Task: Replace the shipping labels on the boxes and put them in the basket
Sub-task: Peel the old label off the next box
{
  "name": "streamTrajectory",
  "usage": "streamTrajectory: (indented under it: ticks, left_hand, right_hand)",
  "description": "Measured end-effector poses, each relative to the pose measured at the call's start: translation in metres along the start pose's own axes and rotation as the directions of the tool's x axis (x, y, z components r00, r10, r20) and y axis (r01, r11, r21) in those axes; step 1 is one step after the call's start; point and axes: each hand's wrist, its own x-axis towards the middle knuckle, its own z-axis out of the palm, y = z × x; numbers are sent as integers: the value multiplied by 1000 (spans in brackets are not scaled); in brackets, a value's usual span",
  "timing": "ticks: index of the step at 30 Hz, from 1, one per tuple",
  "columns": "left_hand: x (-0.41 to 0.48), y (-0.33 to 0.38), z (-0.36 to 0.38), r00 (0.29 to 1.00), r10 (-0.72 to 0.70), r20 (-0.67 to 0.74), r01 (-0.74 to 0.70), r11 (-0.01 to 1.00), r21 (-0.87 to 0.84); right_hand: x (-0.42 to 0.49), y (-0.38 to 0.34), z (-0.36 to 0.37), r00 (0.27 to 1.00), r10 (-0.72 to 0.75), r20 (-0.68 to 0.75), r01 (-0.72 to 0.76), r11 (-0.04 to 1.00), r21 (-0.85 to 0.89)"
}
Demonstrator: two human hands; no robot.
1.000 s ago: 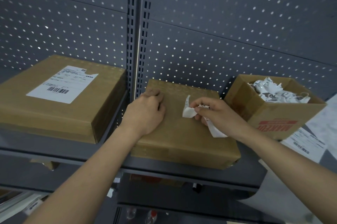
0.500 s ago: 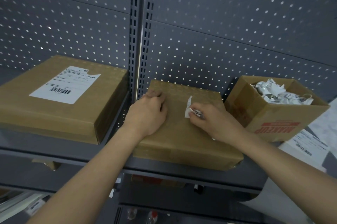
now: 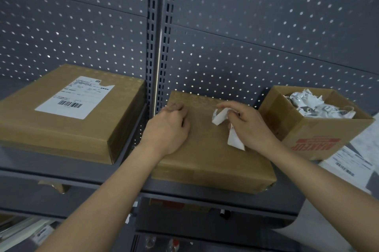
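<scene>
Knuckles of the left hand [image 3: 168,126] press the plain middle box [image 3: 205,159], fingers curled on nothing; beside it at three o'clock, the right hand [image 3: 250,126] pinches a torn label [image 3: 220,116] between thumb and fingertips. Labelled box [image 3: 61,128] lies at nine o'clock, scrap-filled carton [image 3: 320,134] at two o'clock.

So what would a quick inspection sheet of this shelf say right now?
Surface: grey shelf, bearing three cartons.
Job's things: middle box, top bare where visible; left box, shipping label stuck on.
Clutter: open carton of paper scraps; label sheets far right.
Hands: left hand rests curled on middle box; right hand pinches a torn white strip.
Cables: nothing seen.
Surroundings: perforated back panel.
</scene>
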Motion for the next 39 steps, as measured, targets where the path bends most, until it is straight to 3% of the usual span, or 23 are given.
streamTrajectory:
  ticks: [3,6,11,14,16,19,23,30,35,39]
  left_hand:
    - [0,1,0,1000,1,3,-1,1000,3]
    - [0,1,0,1000,3,0,-3,1000,-5]
    - [0,1,-1,1000,1,-9,-1,1000,-11]
    - [-1,2,-2,1000,-2,-14,2,1000,-14]
    - [-1,3,-2,1000,-5,-13,5,1000,-14]
    - [-2,3,-3,1000,-5,-11,5,1000,-14]
    - [-2,4,-4,1000,0,-8,0,1000,-8]
    - [-2,6,-7,1000,18,-2,-18,1000,2]
    - [-2,7,-9,1000,24,5,-24,1000,9]
    - [-1,8,-11,1000,21,7,-21,1000,22]
  right_hand:
    - [3,1,3,1000,-1,-26,1,1000,2]
    - [10,-1,8,994,98,-53,-95,994,53]
    - [18,-6,8,989,130,70,-135,989,59]
    - [20,-9,9,990,118,79,-99,972,-213]
    - [23,-8,10,994,88,71,-65,960,-272]
    - [25,-2,7,999,15,32,-8,974,-228]
    - [26,16,-7,993,47,-105,-61,988,-142]
    - [28,26,1,986,112,-127,-79,968,236]
    - [37,25,6,940,165,-298,-116,978,175]
    - [41,14,5,942,229,-246,-171,957,236]
